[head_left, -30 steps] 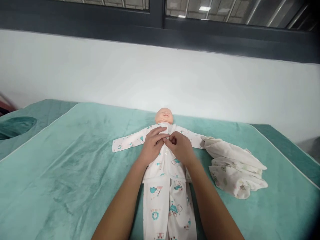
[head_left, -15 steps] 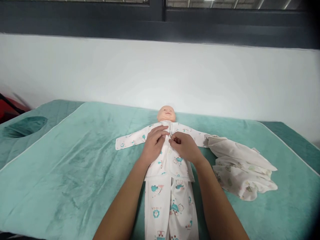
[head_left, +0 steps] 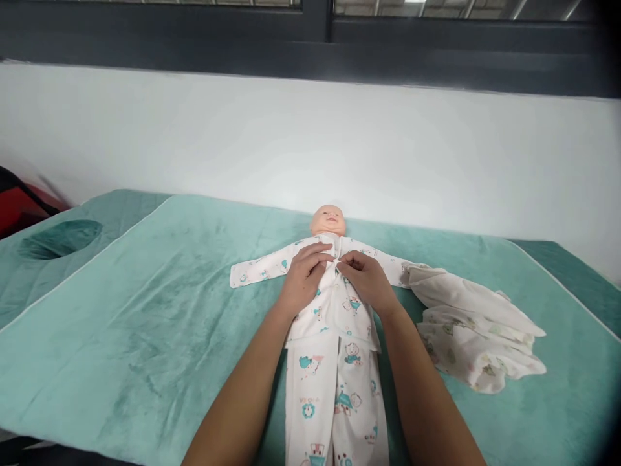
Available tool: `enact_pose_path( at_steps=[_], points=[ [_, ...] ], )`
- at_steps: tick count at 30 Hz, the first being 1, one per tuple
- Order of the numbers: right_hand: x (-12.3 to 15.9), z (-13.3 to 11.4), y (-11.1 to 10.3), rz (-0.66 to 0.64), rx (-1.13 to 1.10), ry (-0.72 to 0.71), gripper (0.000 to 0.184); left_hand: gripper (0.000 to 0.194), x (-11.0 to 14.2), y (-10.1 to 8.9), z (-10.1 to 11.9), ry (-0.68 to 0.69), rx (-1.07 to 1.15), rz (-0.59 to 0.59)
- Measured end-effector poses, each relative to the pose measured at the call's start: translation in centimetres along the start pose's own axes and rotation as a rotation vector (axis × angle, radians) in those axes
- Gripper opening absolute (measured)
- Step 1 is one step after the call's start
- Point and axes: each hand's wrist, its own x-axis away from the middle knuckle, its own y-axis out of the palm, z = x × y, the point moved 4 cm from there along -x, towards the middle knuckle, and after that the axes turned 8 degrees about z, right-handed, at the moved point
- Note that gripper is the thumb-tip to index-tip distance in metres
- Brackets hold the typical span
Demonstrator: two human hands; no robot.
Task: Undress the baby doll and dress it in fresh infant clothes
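A baby doll [head_left: 328,221] lies on its back, dressed in a white printed jacket [head_left: 352,310] and matching trousers [head_left: 313,382]. Both hands meet at the jacket's front opening, over the chest. My left hand [head_left: 305,275] pinches the front edge, its fingers bent over the cloth. Opposite it, my right hand [head_left: 363,275] has thumb and forefinger closed on the other edge of the jacket front. The fingertips nearly touch, and any button between them is hidden. The jacket's sleeves spread out to both sides.
A crumpled white printed cloth [head_left: 478,330] lies at the right, touching the end of the sleeve. The green cover [head_left: 136,310] carries everything, with a dark oval hole [head_left: 61,239] at far left. A white wall [head_left: 242,142] rises behind; something red [head_left: 19,204] stands at the left edge.
My fingers have drawn closer together at the jacket front, lifting and bunching the cloth slightly. The whole view has shifted a little, so things appear slightly further right.
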Motion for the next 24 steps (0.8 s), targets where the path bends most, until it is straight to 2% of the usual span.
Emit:
enact_pose_path(
  at_steps=[5,10,13,16,19,21,24],
  points=[
    [0.0,0.2,0.2,0.038,0.003,0.028,0.015,0.025,0.0,-0.1,0.2,-0.024,0.023,-0.018],
    [-0.1,0.3,0.1,0.155,-0.027,0.039,0.014,0.024,0.1,-0.3,0.1,-0.118,0.113,-0.013],
    [0.0,0.3,-0.1,0.162,-0.047,0.067,0.012,0.022,0.2,-0.6,0.3,-0.149,0.176,-0.026],
    [0.6,-0.9,-0.7,0.156,0.002,0.064,0.013,0.02,0.2,-1.0,0.9,-0.097,0.177,-0.15],
    [1.6,-3.4,-2.0,0.197,0.198,-0.024,0.018,0.014,0.3,-1.3,1.8,-0.009,0.068,-0.343],
    [2.6,-4.9,-2.6,0.151,0.419,-0.071,0.026,0.009,0.4,-1.5,2.3,0.029,-0.004,-0.437],
    [4.1,-6.0,-2.4,-0.102,0.677,-0.064,0.034,0.01,0.4,-1.5,2.5,0.049,-0.041,-0.478]
  ],
)
